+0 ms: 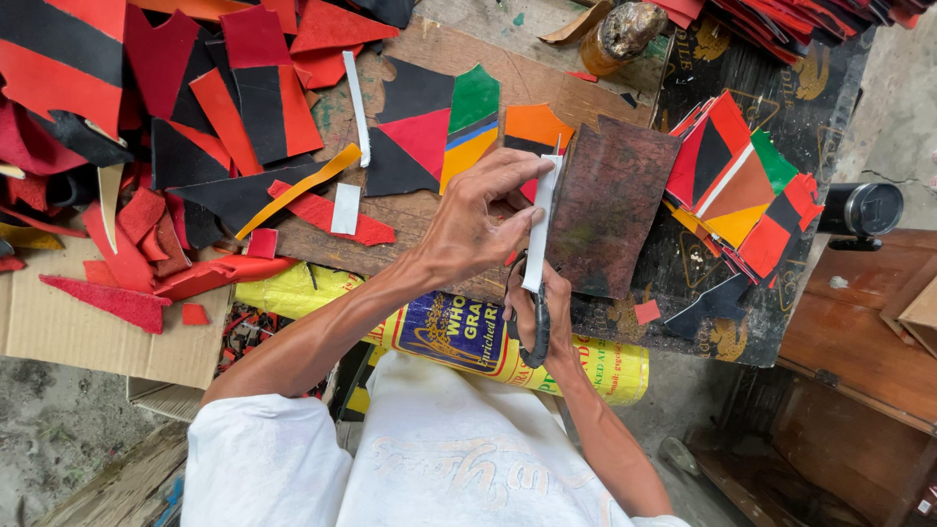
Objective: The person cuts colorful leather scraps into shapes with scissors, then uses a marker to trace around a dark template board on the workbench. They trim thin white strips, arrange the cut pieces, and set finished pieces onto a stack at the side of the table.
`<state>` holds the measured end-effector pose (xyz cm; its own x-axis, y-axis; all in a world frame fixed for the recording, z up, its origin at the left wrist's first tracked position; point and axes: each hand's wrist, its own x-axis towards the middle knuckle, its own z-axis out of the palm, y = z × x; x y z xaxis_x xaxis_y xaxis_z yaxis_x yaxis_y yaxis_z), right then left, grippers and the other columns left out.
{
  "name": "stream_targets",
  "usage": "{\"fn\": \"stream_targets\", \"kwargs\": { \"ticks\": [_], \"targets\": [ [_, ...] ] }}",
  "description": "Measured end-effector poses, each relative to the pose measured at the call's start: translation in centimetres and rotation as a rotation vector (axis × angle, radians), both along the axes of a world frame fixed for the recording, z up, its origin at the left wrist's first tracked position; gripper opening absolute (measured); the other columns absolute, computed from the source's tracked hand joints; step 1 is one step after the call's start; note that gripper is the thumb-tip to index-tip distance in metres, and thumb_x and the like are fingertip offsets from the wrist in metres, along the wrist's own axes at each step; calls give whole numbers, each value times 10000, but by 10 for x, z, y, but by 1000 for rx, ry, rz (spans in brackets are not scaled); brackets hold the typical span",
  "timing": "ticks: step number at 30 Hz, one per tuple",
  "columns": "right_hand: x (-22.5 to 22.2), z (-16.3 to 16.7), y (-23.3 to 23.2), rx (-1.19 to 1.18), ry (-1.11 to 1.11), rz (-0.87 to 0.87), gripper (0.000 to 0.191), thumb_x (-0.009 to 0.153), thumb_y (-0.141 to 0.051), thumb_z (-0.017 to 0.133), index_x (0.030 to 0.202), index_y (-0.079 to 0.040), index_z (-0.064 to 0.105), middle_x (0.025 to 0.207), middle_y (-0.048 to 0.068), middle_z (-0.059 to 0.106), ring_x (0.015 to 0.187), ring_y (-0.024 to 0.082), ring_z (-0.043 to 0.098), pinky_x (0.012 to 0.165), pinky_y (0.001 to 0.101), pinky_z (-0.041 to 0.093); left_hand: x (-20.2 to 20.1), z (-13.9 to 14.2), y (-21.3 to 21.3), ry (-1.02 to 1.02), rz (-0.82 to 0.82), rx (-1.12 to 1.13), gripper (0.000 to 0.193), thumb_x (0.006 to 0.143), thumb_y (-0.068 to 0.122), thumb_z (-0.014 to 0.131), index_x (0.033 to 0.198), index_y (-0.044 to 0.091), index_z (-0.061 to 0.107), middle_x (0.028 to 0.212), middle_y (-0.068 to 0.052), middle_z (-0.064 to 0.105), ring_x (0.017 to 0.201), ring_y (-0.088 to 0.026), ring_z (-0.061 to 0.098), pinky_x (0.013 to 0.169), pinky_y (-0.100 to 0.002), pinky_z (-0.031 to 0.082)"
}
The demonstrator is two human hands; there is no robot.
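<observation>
My right hand [540, 317] gripping black scissors [533, 322], my left hand [475, 220] pinching a narrow white strip [540, 226], brown board [607, 207] beside it.

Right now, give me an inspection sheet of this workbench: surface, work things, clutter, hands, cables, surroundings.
Surface: worn wooden board on a dark printed sheet, cardboard at the left.
Work things: white strip, black-handled scissors, dark brown mottled sheet.
Clutter: red and black offcuts, multicoloured patchwork pieces, stacked patchwork pieces, yellow strip, glue-crusted jar.
Hands: left hand pinches the white strip; right hand grips the scissors, partly hidden.
Cables: nothing seen.
Surroundings: yellow printed sack under the bench edge, black cylindrical container, wooden furniture, concrete floor.
</observation>
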<state>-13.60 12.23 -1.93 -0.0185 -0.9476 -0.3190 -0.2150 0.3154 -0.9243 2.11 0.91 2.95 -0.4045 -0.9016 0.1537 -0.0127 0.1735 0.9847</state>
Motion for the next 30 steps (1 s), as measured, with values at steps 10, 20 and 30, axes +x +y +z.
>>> {"fn": "stream_targets", "kwargs": {
  "ticks": [10,20,30],
  "targets": [
    [-3,-18,6,-68,7,-2,101,914,-93,555,866,-6,566,621,46,584,528,116,599,505,282,519,-2,-8,0,-20,8,17,472,889,-32,712,1350,-24,613,1318,-134,621,921,-139,737,806,-248,644],
    [-3,-28,13,-118,124,-3,166,943,-115,556,834,0,607,533,48,575,471,133,602,489,287,472,-3,-12,0,9,-12,51,482,892,-39,693,1366,-8,609,1317,-127,613,937,-132,734,819,-248,647],
    [-4,-31,16,-125,122,-18,207,967,-135,552,838,2,638,540,38,570,467,126,585,474,283,470,-5,-12,-6,-31,-60,4,496,872,-50,694,1357,15,617,1318,-127,622,941,-155,739,791,-256,641]
  ]
}}
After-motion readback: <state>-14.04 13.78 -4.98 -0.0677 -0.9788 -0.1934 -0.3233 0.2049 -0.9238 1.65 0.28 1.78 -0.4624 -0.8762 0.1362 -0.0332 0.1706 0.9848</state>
